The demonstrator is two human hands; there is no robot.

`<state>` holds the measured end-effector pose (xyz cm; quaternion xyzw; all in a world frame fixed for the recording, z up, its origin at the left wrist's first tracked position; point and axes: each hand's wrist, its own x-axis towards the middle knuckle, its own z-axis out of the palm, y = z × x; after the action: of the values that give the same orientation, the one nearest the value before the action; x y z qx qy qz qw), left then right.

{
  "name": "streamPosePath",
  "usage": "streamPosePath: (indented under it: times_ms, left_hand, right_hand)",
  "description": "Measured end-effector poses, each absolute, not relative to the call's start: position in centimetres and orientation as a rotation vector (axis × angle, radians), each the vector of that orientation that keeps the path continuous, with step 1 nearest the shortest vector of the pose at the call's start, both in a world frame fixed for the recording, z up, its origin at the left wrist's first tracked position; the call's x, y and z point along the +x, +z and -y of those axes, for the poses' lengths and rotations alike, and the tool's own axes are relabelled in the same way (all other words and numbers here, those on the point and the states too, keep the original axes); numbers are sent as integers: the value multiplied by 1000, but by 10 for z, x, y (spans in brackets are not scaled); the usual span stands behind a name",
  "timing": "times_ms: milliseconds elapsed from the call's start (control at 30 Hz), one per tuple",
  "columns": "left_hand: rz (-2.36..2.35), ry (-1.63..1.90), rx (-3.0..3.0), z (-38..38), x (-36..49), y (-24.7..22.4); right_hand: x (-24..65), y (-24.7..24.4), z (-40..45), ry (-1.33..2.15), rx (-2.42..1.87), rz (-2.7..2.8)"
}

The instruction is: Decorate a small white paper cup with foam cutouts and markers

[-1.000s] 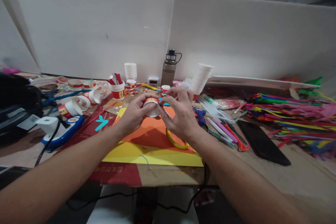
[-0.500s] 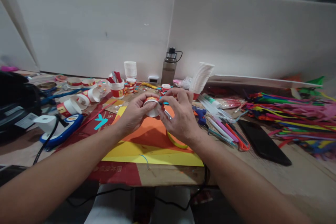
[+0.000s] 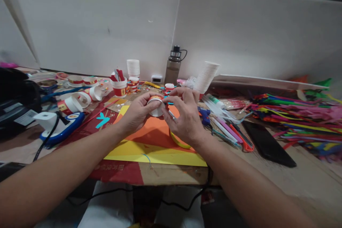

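My left hand [image 3: 137,113] is wrapped round a small paper cup [image 3: 155,109], white with a red and yellow band, tilted with its white end towards me. Close against the cup's right side is my right hand [image 3: 184,114], its fingers bent and pinched together. A bit of blue shows by its fingertips, and a small silvery piece sticks out under them; I cannot make out what either belongs to. Below both hands lie orange paper [image 3: 149,130] and yellow paper [image 3: 128,152]. A yellow ring-shaped handle [image 3: 178,142] is partly hidden under my right hand.
Behind stand a bottle [image 3: 173,67], stacked white cups [image 3: 207,77] and a cup of red strips [image 3: 119,87]. On the right are a phone [image 3: 267,144], a blue glue gun [image 3: 204,117] and colourful pipe cleaners [image 3: 299,114]. Leftward are a blue-white device [image 3: 64,130] and cut cups [image 3: 70,105].
The view has shifted slightly. My hands stay round the cup in nearly the same pose, with the right fingers moved only a little.
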<state>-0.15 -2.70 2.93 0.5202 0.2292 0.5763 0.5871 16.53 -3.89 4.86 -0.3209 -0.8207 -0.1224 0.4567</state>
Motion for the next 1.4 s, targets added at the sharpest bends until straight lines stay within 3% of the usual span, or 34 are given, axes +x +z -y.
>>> streamPosePath:
  times_ms: [1400]
  left_hand:
    - [-572,1288,1269,21,-5,20]
  right_hand:
    - [162,41,39,-287,-824,1999]
